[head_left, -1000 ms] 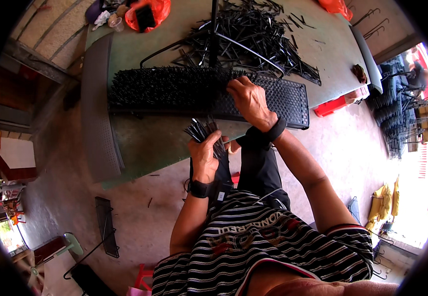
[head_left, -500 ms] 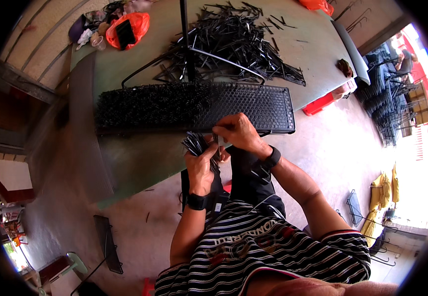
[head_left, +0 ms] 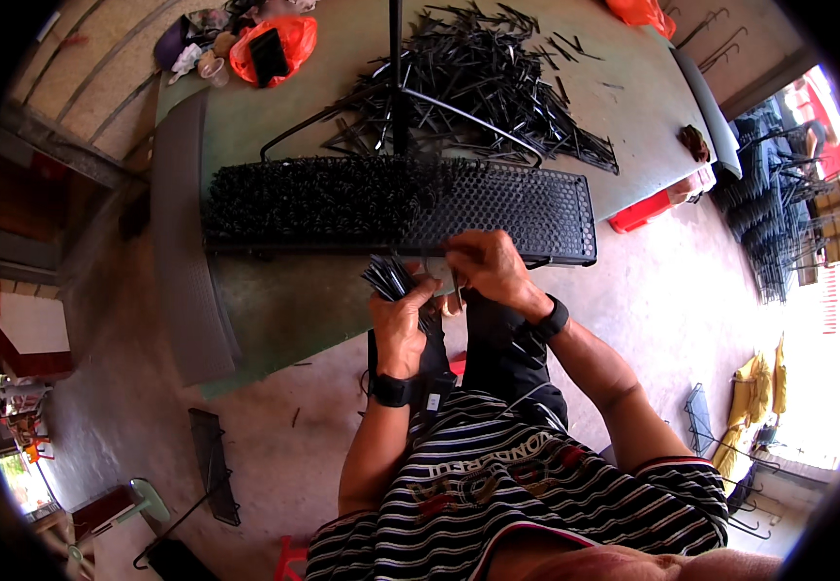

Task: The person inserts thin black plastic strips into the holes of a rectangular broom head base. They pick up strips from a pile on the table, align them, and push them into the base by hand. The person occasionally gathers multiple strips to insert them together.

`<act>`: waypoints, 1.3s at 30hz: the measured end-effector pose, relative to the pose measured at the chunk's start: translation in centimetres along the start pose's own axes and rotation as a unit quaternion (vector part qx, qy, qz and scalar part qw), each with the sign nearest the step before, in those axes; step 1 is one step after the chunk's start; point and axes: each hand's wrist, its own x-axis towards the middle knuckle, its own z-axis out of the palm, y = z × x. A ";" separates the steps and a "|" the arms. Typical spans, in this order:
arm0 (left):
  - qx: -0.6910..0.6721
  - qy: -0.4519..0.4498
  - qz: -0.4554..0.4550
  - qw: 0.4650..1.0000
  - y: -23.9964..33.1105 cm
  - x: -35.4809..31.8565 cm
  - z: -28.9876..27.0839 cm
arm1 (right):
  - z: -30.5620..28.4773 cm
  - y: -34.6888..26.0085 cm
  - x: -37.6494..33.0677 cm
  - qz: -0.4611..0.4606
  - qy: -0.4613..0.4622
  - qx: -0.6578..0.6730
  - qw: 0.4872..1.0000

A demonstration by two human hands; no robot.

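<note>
A long black perforated panel (head_left: 522,208) lies across the near side of the table. Tufts of short black strips (head_left: 313,203) cover its left part, while open holes show on the right. My left hand (head_left: 401,324) is closed around a bundle of thin black strips (head_left: 389,276), just below the panel's near edge. Beside it, my right hand (head_left: 493,266) is pinched close to that edge, right of the tufts. A thin, narrow piece shows under its fingers, too small to name. Black wire legs and an upright rod (head_left: 397,87) rise behind the panel.
A heap of loose black strips (head_left: 478,82) covers the far part of the green table (head_left: 623,107). An orange bag (head_left: 294,44) with a dark phone-like slab lies far left. Black racks (head_left: 754,194) are stacked at right. Another black panel (head_left: 212,465) stands on the floor at left.
My right hand has drawn slightly away from the left, to the right. The left still grips its bundle. The whole view has shifted a little, moving the table and panel rightward.
</note>
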 end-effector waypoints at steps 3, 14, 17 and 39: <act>0.013 0.006 -0.002 1.000 0.4 -0.1 0.3 | 0.4 -0.6 0.4 -0.051 0.147 0.049 0.987; -0.033 -0.033 -0.050 0.998 0.1 -0.6 -0.1 | 1.5 -0.3 4.5 -0.244 0.218 -0.057 0.943; -0.015 -0.016 -0.045 0.999 0.0 -0.5 -0.3 | 1.7 -0.1 4.7 -0.274 0.222 -0.074 0.933; -0.038 -0.002 -0.021 0.999 0.4 -0.9 0.5 | 0.8 -2.3 2.5 -0.113 0.194 0.029 0.974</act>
